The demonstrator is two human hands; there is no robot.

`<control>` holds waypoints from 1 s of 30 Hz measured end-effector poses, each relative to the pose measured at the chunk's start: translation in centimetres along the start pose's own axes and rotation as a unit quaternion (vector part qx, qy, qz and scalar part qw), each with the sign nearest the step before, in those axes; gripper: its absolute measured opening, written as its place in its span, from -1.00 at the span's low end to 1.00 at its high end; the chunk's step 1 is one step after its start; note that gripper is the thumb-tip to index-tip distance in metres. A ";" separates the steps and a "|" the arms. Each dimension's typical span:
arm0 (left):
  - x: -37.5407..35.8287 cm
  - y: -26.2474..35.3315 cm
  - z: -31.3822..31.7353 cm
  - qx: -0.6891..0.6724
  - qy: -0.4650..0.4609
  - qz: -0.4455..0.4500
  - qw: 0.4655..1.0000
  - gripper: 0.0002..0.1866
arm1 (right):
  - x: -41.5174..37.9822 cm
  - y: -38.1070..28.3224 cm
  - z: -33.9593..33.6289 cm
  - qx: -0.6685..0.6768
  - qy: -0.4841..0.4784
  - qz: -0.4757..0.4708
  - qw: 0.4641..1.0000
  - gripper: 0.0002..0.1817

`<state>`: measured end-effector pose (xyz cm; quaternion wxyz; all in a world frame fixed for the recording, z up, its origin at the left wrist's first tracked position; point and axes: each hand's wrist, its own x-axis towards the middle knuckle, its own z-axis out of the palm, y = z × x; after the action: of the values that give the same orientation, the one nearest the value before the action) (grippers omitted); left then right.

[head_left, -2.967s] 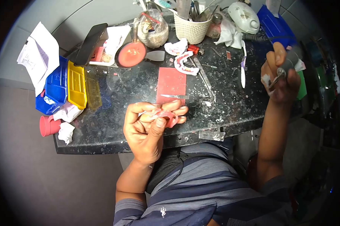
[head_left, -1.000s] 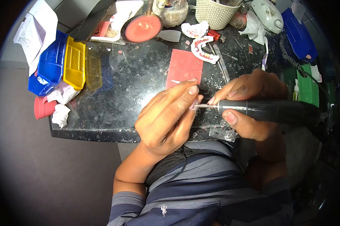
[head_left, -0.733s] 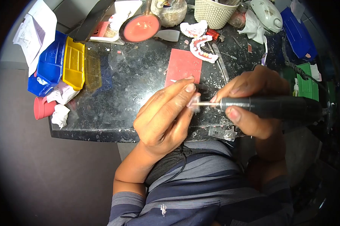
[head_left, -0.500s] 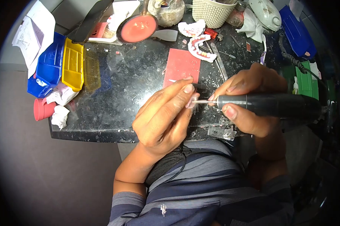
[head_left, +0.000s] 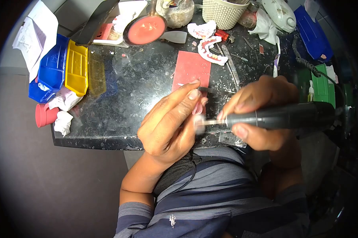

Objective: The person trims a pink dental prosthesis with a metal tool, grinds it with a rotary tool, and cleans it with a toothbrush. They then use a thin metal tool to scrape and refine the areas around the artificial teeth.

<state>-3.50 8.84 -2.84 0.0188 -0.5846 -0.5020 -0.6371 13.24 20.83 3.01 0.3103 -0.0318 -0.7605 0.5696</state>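
Observation:
My left hand [head_left: 169, 123] is closed, pinching a small glossy pink piece [head_left: 197, 108] between fingertips and thumb; the fingers hide part of it. In my right hand [head_left: 262, 115] lies a black rotary handpiece [head_left: 290, 116], gripped from both sides and pointing left. Its metal shank ends in a pale round bit [head_left: 199, 124], smeared by motion, just below the pink piece and close by my left fingers. Behind the left fingertips, a thin tool with a dark ridged handle [head_left: 206, 90] crosses a pink wax sheet [head_left: 193, 65] on the black bench.
Two dental casts [head_left: 212, 51] stand beyond the wax sheet, beside metal tweezers [head_left: 231, 65]. A pan of pink wax [head_left: 146, 29] sits at the back. Blue and yellow trays [head_left: 76, 67] are at left, a green box [head_left: 325, 85] at right. A small clear packet [head_left: 231, 139] lies at the front edge.
My right hand has tilted and lowered the handpiece, so its bit moved down and left, off the pink piece. The bit is now blurred. My left hand has shifted slightly.

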 end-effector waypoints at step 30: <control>0.4 2.8 -1.2 -0.342 0.007 -0.302 0.890 -0.61 | -0.4 -1.2 -0.8 0.015 0.118 0.001 0.993 -0.65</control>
<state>-2.74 6.90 -0.53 -0.3715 -0.3707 -0.4051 -0.7486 14.33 20.94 4.09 0.3974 -0.0947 -0.7098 0.5738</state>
